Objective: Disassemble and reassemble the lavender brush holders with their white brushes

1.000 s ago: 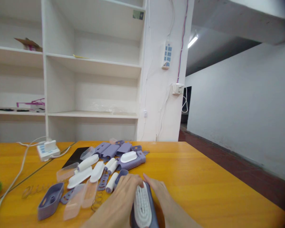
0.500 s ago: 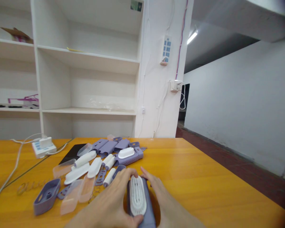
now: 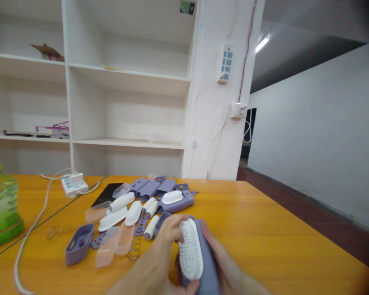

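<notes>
**Brush tipped up between both hands**

A moment ago the brush (image 3: 190,249) lies flat under my palms with its white bristles facing up. Now it is tipped so the bristles face left and its far end points away from me. Its near end runs out at the bottom of the view, so I cannot tell whether it still touches the table (image 3: 264,229).

My left hand (image 3: 153,266) is closed on it. The fingers curl over the far tip and the thumb sits by the near end of the bristle pad. My right hand (image 3: 230,270) cups the purple back from the other side, with fingertips up by the far end. Both hands grip the brush. By my judgement, I am no longer pressing it down but holding it between my palms, and the bristle pad looks seated in the purple body.

The loose parts (image 3: 132,213) lie where they were, just beyond my left hand. They are purple shells, white rollers, clear covers and springs, and none of them is touched. My head has turned a little, so a green bottle (image 3: 1,209) now shows at the far left, near the power strip (image 3: 74,184).
</notes>
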`<state>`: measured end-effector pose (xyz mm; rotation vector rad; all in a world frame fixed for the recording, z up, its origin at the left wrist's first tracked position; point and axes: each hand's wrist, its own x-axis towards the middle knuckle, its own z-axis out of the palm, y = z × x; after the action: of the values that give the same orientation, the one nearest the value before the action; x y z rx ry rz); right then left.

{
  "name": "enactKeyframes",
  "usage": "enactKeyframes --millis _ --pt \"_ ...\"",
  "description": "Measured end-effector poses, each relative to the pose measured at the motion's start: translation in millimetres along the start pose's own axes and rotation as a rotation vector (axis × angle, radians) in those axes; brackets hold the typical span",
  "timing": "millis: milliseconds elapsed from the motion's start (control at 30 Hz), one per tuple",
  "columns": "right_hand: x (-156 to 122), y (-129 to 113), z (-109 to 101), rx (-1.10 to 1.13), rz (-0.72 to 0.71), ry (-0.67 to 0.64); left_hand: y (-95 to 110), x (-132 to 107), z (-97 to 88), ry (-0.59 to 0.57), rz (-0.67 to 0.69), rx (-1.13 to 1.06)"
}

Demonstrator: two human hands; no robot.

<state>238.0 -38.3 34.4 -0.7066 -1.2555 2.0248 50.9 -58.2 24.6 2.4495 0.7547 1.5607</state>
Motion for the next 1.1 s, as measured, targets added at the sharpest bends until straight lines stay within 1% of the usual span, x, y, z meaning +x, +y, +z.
enactKeyframes --millis 67,100,167,233,267,300,367,400,500,600,667,767,933,1100 --pt "11.2 -13.6 8.4 -0.087 -0.102 0.075 -0.2 0.8 0.4 0.056 -0.112 -0.034" --pt "17.1 -20.3 11.2 -0.157 -0.191 0.110 0.2 1.7 0.6 0.085 -0.195 -0.080" --pt "26.3 -30.4 13.5 -0.362 -0.410 0.176 0.7 4.0 2.3 0.163 -0.355 -0.249" --pt "29.8 -33.2 11.5 -0.563 -0.556 0.233 -0.3 5.4 6.6 0.247 -0.497 -0.464" --pt "29.2 -32.0 9.2 -0.648 -0.584 0.252 -1.2 5.4 9.5 0.274 -0.567 -0.561" --pt "27.3 -29.7 6.1 -0.712 -0.582 0.266 -2.3 5.0 12.6 0.285 -0.634 -0.638" --pt "21.7 -24.1 -0.8 -0.781 -0.535 0.277 -4.2 3.3 18.6 0.248 -0.738 -0.747" --pt "18.8 -21.9 -4.1 -0.785 -0.511 0.282 -4.8 2.4 21.1 0.219 -0.768 -0.783" --pt "14.6 -20.6 -11.1 -0.712 -0.460 0.253 -5.9 1.2 26.0 0.151 -0.793 -0.889" --pt "17.4 -23.0 -13.1 -0.587 -0.414 0.186 -7.1 1.1 28.9 0.141 -0.815 -0.976" --pt "20.1 -23.2 -12.9 -0.532 -0.391 0.166 -7.7 0.6 30.6 0.141 -0.836 -1.003" --pt "21.4 -21.8 -12.4 -0.520 -0.384 0.156 -7.9 -0.4 32.5 0.122 -0.846 -0.997" --pt "18.5 -20.4 -10.4 -0.500 -0.384 0.143 -10.8 -1.5 33.9 0.108 -0.835 -0.923" --pt "16.9 -20.6 -4.1 -0.563 -0.437 0.158 -15.8 -0.7 34.2 0.120 -0.862 -0.842"
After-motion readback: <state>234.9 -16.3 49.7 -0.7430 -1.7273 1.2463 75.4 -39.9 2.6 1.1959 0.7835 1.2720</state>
